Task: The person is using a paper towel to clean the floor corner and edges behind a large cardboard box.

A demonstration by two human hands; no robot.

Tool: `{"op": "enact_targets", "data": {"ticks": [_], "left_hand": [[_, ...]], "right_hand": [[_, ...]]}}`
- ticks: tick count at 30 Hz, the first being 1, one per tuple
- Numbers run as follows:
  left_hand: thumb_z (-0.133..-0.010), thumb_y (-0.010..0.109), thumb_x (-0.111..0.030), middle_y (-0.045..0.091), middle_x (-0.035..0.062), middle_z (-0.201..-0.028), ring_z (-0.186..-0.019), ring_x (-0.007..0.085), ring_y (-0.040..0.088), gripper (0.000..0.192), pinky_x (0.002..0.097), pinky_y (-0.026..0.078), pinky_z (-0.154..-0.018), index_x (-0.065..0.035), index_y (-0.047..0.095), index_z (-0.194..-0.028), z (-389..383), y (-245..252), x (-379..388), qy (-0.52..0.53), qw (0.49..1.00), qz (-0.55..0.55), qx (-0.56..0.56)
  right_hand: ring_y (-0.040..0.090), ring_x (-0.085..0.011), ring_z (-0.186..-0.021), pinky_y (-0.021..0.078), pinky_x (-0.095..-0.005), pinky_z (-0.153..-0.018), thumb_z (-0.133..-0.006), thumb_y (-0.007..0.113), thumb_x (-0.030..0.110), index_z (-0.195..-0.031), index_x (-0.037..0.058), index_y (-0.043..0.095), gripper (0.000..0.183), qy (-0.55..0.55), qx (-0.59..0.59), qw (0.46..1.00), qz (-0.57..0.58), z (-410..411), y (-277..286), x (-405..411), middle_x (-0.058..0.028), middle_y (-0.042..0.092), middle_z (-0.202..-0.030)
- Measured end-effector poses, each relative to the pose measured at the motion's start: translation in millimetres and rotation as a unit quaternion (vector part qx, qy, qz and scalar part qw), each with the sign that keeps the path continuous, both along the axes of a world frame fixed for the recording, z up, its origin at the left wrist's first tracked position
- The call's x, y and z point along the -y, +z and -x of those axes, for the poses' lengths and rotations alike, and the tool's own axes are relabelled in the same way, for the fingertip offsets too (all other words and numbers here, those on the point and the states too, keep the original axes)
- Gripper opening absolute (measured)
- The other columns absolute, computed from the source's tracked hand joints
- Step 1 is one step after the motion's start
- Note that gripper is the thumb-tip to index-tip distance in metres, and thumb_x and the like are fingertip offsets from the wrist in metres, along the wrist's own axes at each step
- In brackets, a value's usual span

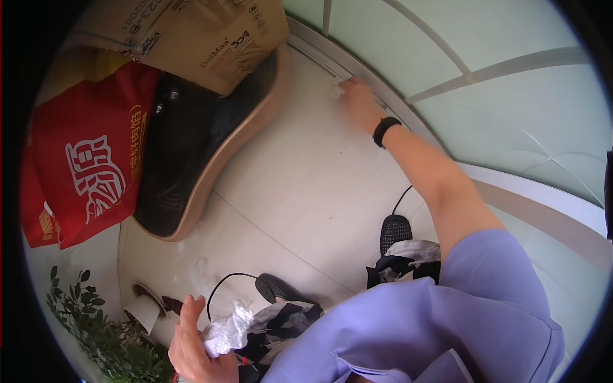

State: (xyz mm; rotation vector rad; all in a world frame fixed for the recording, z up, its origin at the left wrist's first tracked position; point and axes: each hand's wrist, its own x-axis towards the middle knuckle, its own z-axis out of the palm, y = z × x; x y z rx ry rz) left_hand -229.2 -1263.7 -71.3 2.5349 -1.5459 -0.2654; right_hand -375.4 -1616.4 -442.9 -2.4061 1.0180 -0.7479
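My left hand (194, 344) holds a crumpled white wad (227, 330), tissue or thin plastic, low in the view in front of my trousers. Reaching forward, my right hand (359, 103) is down at the floor, beside the metal bottom track (330, 60) of a frosted glass sliding door (503, 95). A small pale wad (338, 91) shows at its fingertips, blurred by motion; its material is unclear. Around the right wrist is a black band (385, 130). Pale floor tiles (297, 182) lie under and between the hands.
At the left stands a curved, dark-topped piece with a tan rim (230, 148). On it rest a cardboard box (210, 43) and a red bag (91, 163), both bearing writing. A leafy plant (91, 316) and a tipped white pot (143, 309) are at lower left. My black shoes (396, 232) are below.
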Motion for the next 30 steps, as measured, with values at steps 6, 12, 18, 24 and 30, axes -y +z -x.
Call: {"op": "enact_targets", "data": {"ticks": [6, 12, 18, 24, 30], "left_hand": [[-0.06, 0.063, 0.002, 0.066, 0.0191, -0.092, -0.076, 0.0337, 0.066, 0.06, 0.0362, 0.051, -0.063, 0.0078, 0.05, -0.118, -10, -10, 2, 0.005, 1.0, -0.014, 0.007], [-0.078, 0.058, -0.005, 0.066, 0.0138, -0.101, -0.083, 0.0297, 0.065, 0.044, 0.0355, 0.051, -0.069, 0.0008, 0.053, -0.121, -7, -4, 20, -0.015, 0.998, -0.056, 0.008], [-0.073, 0.055, 0.0, 0.066, 0.0132, -0.102, -0.086, 0.0308, 0.064, 0.049, 0.0375, 0.05, -0.073, 0.001, 0.051, -0.122, -18, -8, 27, 0.007, 0.996, -0.086, -0.017], [-0.066, 0.054, 0.005, 0.065, 0.0131, -0.103, -0.09, 0.0345, 0.063, 0.058, 0.0409, 0.048, -0.082, -0.0032, 0.051, -0.124, -24, -16, 29, 0.053, 0.99, -0.124, -0.041], [-0.065, 0.053, 0.005, 0.064, 0.0146, -0.105, -0.091, 0.0339, 0.063, 0.058, 0.0402, 0.05, -0.078, -0.0015, 0.051, -0.123, -27, -15, 31, 0.054, 0.99, -0.119, -0.05]], "right_hand": [[0.056, -0.0351, -0.092, 0.0454, -0.0407, -0.083, -0.067, 0.055, -0.003, -0.087, 0.0021, 0.066, 0.023, 0.282, -0.092, 0.949, -0.106, -14, -2, -69, -0.0188, 0.06, -0.092], [0.056, -0.0361, -0.093, 0.0459, -0.0408, -0.083, -0.072, 0.053, -0.005, -0.096, 0.0026, 0.066, 0.029, 0.014, 0.006, 0.998, -0.068, -59, 11, 0, -0.0179, 0.06, -0.096], [0.057, -0.0346, -0.097, 0.047, -0.0402, -0.083, -0.07, 0.06, 0.001, -0.105, 0.0041, 0.063, 0.035, 0.045, 0.067, 0.995, -0.057, -117, 2, 78, -0.018, 0.06, -0.104], [0.057, -0.0359, -0.091, 0.0452, -0.0416, -0.084, -0.076, 0.053, 0.002, -0.093, 0.0008, 0.063, 0.02, 0.173, 0.024, 0.976, 0.127, -139, -46, 88, -0.018, 0.062, -0.095], [0.055, -0.0344, -0.098, 0.0462, -0.0433, -0.082, -0.076, 0.053, 0.007, -0.097, 0.0023, 0.062, 0.024, 0.068, -0.102, 0.987, -0.104, -106, -28, 28, -0.0165, 0.062, -0.096]]}}
